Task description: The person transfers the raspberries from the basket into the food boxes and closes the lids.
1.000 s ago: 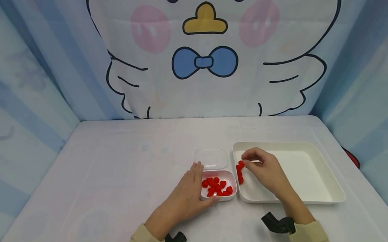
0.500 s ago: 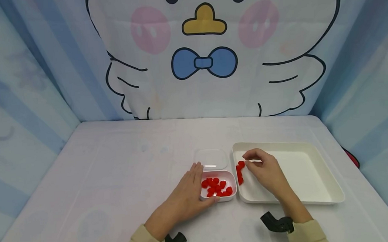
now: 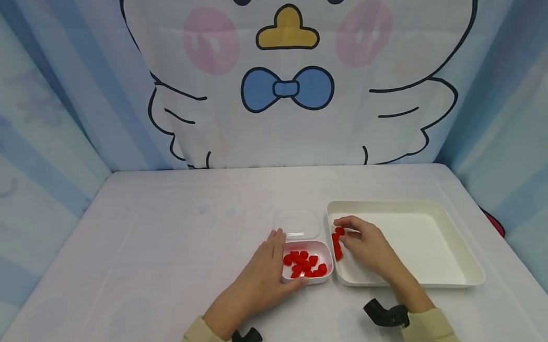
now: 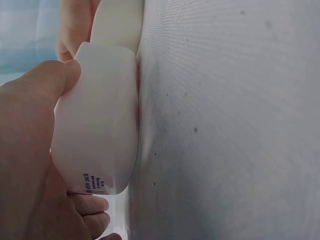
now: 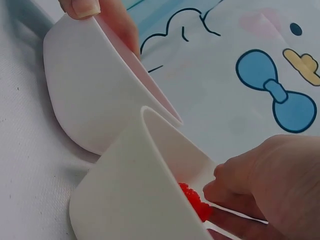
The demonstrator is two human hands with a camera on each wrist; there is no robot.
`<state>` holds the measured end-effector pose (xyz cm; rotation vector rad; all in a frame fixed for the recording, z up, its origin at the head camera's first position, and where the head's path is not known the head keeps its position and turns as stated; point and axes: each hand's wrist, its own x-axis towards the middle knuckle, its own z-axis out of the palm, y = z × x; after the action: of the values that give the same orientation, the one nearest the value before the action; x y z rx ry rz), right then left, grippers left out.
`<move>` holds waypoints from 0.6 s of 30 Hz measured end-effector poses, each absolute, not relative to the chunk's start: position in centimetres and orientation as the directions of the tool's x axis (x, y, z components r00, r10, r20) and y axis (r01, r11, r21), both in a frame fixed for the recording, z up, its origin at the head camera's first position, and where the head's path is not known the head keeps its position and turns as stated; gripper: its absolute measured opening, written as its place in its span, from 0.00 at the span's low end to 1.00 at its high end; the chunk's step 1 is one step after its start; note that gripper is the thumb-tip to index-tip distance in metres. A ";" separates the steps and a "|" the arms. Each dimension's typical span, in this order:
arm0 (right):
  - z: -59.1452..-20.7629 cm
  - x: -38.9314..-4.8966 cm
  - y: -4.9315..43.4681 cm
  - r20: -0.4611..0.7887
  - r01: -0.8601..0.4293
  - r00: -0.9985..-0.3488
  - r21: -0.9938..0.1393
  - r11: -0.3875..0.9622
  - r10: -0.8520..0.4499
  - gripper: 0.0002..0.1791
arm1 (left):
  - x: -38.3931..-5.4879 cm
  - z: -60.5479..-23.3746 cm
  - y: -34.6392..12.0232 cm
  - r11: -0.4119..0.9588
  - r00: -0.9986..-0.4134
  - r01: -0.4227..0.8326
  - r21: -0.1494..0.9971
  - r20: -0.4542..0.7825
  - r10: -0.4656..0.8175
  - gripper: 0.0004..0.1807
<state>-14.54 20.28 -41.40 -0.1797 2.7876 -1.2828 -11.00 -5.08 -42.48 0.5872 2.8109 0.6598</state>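
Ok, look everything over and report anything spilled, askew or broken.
Nothing stands out. The visible berry-like red pieces lie inside the small white plastic container or along the near-container end of the shallow off-white tray. Both sit flat, and I see no damage, though parts are hidden.

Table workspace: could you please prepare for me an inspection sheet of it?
Surface: white table.
Job's things: red pieces in the white container and by the left wall of the white tray.
Clutter: clear lid behind the container; nothing else seen.
Hands: left hand touches the container; right hand is at the tray's red pieces, grip unclear.
Cables: nothing seen.
Surroundings: cartoon backdrop behind; blue-patterned curtains at both sides.
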 end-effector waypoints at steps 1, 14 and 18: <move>-41.5 -14.5 20.3 -0.018 -0.078 -0.990 -0.756 0.650 -0.139 0.21 | -11.0 -42.5 -5.1 0.822 -0.902 0.335 0.461 -0.095 0.421 0.58; -41.6 -14.3 20.0 -0.004 -0.084 -0.993 -0.693 0.716 -0.121 0.20 | -10.9 -42.6 -5.1 0.819 -0.902 0.341 0.461 -0.086 0.424 0.58; -41.6 -14.3 20.1 0.002 -0.070 -0.996 -0.688 0.722 -0.094 0.18 | -10.9 -42.6 -5.1 0.819 -0.903 0.336 0.466 -0.089 0.421 0.58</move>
<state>-14.27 20.11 -41.56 -0.1371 2.8843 -1.1512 -10.95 -5.08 -42.64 0.5917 2.8143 0.6690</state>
